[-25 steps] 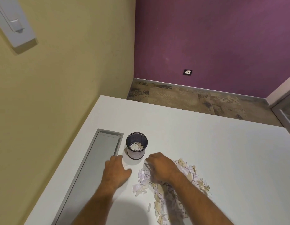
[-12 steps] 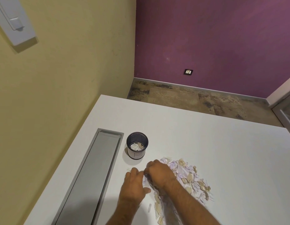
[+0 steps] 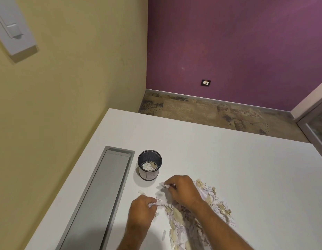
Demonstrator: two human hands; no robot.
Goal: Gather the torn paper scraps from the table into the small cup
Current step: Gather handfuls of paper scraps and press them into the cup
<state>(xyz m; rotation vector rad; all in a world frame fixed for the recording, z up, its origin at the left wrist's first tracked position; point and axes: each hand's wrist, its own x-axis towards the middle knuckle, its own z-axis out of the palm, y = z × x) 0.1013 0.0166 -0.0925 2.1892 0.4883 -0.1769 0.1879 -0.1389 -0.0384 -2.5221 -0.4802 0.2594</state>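
My left hand [image 3: 141, 212] is low on the white worktop [image 3: 228, 159], fingers [image 3: 151, 204] curled tight around a small wad of white torn paper at the near-left edge of the pile. My right hand [image 3: 181, 191] sits just beyond it, on the far-left part of the heap, fingers bunched closed on another pinch of white paper that pokes out at the fingertips. The two hands are near each other but apart.

The pile of torn white and beige paper scraps [image 3: 198, 219] spreads under and to the right of my right forearm, with a few stray bits off to the left of the heap. The small dark mesh cup with a white label [image 3: 149, 165] stands upright beyond my hands, well clear of them, with some scraps already in its bottom. Just left of the cup runs a long grey recessed metal channel [image 3: 100, 199] set into the worktop.
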